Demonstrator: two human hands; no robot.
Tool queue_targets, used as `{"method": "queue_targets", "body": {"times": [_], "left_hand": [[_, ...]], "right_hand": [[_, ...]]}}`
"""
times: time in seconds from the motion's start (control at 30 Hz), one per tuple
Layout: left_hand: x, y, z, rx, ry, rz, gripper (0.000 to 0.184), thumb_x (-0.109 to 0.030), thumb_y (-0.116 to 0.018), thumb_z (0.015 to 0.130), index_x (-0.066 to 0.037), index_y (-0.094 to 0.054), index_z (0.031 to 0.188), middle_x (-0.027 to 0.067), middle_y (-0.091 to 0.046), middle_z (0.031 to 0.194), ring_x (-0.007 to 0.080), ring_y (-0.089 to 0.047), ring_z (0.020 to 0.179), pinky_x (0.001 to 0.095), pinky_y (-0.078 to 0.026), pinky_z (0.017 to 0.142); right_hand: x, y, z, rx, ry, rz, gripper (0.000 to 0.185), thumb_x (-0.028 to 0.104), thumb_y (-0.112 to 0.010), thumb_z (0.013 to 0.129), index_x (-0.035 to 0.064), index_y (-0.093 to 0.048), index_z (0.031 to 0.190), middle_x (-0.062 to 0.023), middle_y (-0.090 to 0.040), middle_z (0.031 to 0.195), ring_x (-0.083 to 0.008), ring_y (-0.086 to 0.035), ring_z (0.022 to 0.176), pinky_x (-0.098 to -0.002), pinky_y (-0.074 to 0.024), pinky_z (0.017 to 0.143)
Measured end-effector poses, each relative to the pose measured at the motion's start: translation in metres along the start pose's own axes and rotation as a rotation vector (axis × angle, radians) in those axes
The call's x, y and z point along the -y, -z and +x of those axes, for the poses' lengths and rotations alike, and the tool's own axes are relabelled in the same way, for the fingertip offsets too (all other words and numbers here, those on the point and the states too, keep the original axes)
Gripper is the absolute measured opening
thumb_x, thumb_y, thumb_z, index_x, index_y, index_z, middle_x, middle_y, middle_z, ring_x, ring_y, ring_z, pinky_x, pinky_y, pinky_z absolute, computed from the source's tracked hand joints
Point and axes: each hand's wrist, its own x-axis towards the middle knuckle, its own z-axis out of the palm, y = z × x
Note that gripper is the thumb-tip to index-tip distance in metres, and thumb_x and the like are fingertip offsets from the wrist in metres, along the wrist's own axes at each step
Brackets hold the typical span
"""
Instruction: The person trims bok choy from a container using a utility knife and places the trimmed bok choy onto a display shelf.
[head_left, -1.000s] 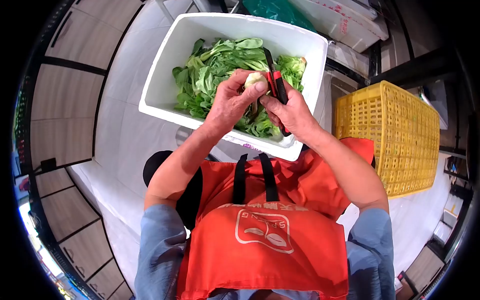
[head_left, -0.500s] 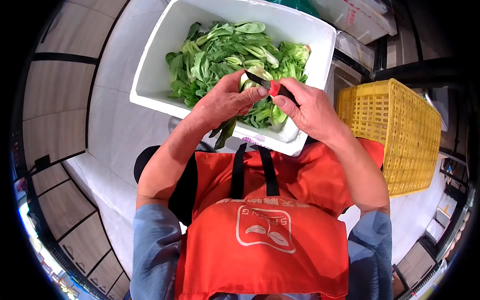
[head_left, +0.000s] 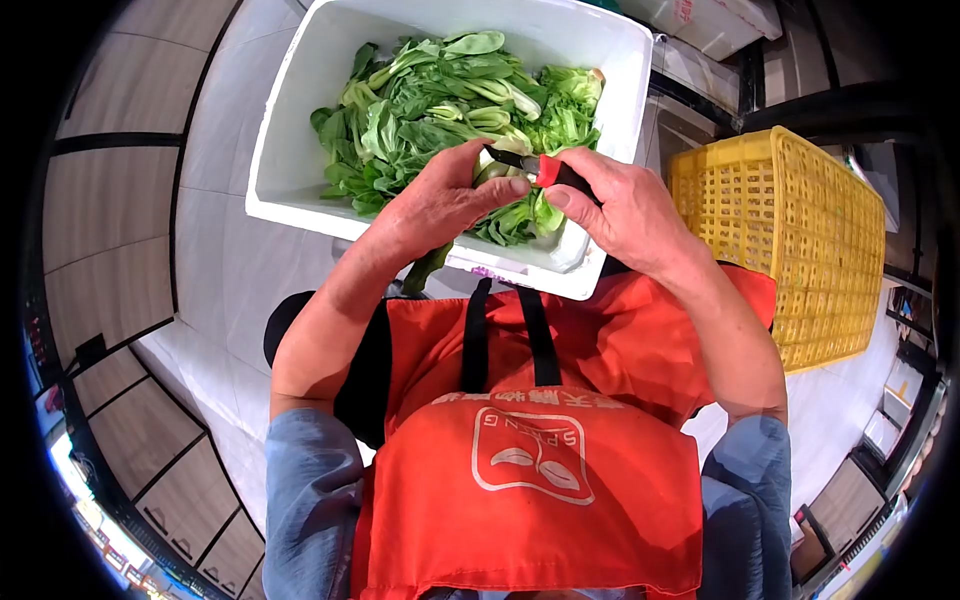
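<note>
Leafy vegetable (head_left: 430, 266) gripped in the left hand (head_left: 428, 208) at the white box (head_left: 284, 160), right hand (head_left: 632, 215) clamped on the knife (head_left: 548, 171); blade's near the left thumb (head_left: 508, 188), so a slip could cut!

A yellow plastic crate (head_left: 825, 250) with latticed walls stands on the right — on a pale tiled floor (head_left: 215, 240). Wood-grain cabinets (head_left: 110, 220) with dark edging line the left side. At the far right sits a white box (head_left: 710, 22) — red markings on its side.
</note>
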Motion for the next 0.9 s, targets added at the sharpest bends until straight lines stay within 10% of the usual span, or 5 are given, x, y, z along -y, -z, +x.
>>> {"method": "queue_targets", "body": {"times": [0.53, 0.7, 0.9], "left_hand": [[0.025, 0.009, 0.011, -0.188, -0.144, 0.171, 0.029, -0.027, -0.076, 0.089, -0.007, -0.058, 0.098, -0.0068, -0.053, 0.078, 0.0038, -0.049, 0.069, 0.0215, -0.042, 0.059], [0.035, 0.069, 0.042, -0.622, -0.119, 0.464, 0.022, -0.017, -0.081, 0.082, -0.007, -0.064, 0.090, -0.0050, -0.059, 0.075, 0.0047, -0.053, 0.070, 0.0226, -0.047, 0.061], [0.110, 0.198, 0.125, -0.821, 0.069, 0.012, 0.021, -0.012, -0.079, 0.076, -0.005, -0.065, 0.089, 0.0030, -0.064, 0.068, 0.0094, -0.058, 0.053, 0.0265, -0.041, 0.043]], "right_hand": [[-0.049, -0.014, -0.031, 0.103, -0.494, 0.154, 0.053, 0.050, -0.048, 0.100, -0.0008, -0.062, 0.094, -0.0207, -0.065, 0.077, -0.0377, -0.065, 0.074, -0.0465, -0.0478, 0.069], [-0.012, 0.020, -0.015, 0.074, -0.686, 0.575, 0.052, 0.051, -0.045, 0.102, 0.0028, -0.062, 0.099, 0.0022, -0.044, 0.061, -0.0058, -0.041, 0.049, -0.0249, -0.0326, 0.044], [0.000, 0.033, -0.018, 0.108, -0.697, 0.851, 0.049, 0.047, -0.041, 0.105, 0.0022, -0.058, 0.114, 0.0033, -0.044, 0.066, -0.0039, -0.037, 0.048, -0.0193, -0.0317, 0.044]]}}
